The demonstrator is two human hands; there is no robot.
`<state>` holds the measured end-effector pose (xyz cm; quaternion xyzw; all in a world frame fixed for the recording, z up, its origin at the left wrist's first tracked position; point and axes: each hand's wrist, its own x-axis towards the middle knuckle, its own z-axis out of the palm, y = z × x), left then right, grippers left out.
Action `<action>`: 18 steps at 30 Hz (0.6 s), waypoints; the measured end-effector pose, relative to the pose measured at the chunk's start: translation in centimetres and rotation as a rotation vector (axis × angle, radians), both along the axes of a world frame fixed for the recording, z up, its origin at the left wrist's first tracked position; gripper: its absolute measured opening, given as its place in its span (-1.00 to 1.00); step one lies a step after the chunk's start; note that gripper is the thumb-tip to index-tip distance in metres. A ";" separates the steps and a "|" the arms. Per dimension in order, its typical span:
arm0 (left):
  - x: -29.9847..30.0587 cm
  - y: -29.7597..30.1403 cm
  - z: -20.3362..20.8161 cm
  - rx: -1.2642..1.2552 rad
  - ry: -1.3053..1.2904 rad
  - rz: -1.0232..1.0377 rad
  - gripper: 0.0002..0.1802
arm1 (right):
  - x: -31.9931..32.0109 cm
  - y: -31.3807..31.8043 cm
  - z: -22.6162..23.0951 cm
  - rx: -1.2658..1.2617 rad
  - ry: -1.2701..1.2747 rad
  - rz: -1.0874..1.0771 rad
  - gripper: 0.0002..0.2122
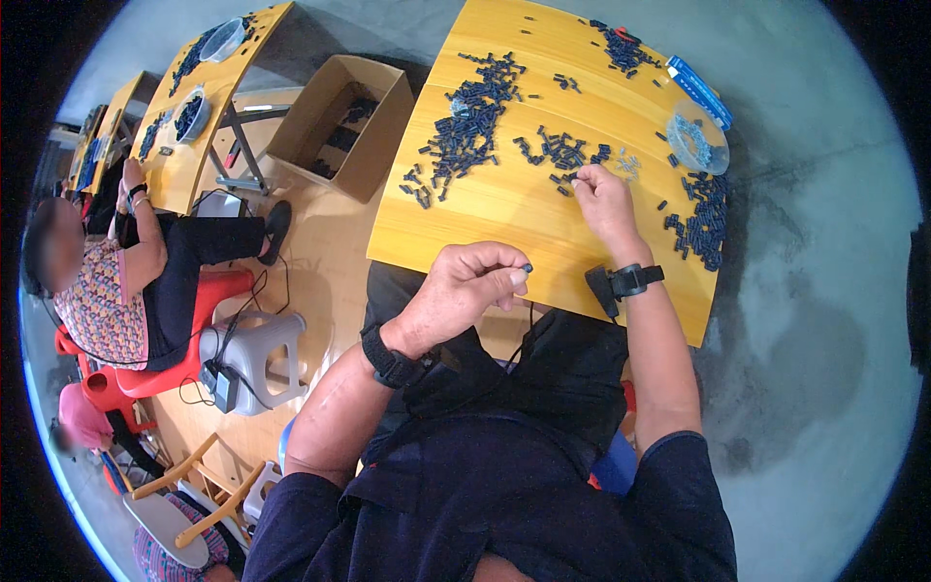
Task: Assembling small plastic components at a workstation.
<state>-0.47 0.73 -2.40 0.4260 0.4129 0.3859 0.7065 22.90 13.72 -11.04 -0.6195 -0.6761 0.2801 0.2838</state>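
My left hand [464, 291] is held over the near edge of the yellow wooden table [465, 218]. Between its thumb and forefinger it pinches a small black plastic piece [527, 268]. Further right, my right hand [606, 206] reaches over the tabletop with its fingertips closed together. Those fingertips are at the near right side of a small pile of black plastic pieces [564, 150]; what they hold, if anything, is hidden. Just beyond them lies a little group of small clear or silvery parts [629, 165].
A larger heap of black pieces [475, 112] spreads over the table's left side. At the right edge are a clear plastic tub [713, 155], a blue box [698, 92] and more black pieces [700, 223]. A cardboard box [344, 126] stands left; a seated person [126, 281] works beyond.
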 end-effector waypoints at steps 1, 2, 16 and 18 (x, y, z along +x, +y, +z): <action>-0.1 0.0 0.0 0.010 0.004 -0.003 -0.85 | -0.3 -0.1 0.3 0.000 0.001 0.002 -0.89; -0.1 0.0 0.0 0.010 0.003 -0.003 -0.85 | -0.4 -0.1 0.6 0.007 -0.018 0.001 -0.89; -0.2 0.1 -0.2 0.008 -0.007 0.021 -0.86 | -4.0 1.8 2.8 0.216 -0.233 0.240 -0.89; -0.3 0.2 -0.2 0.002 -0.013 0.031 -0.86 | -4.6 2.0 3.0 0.207 -0.236 0.247 -0.88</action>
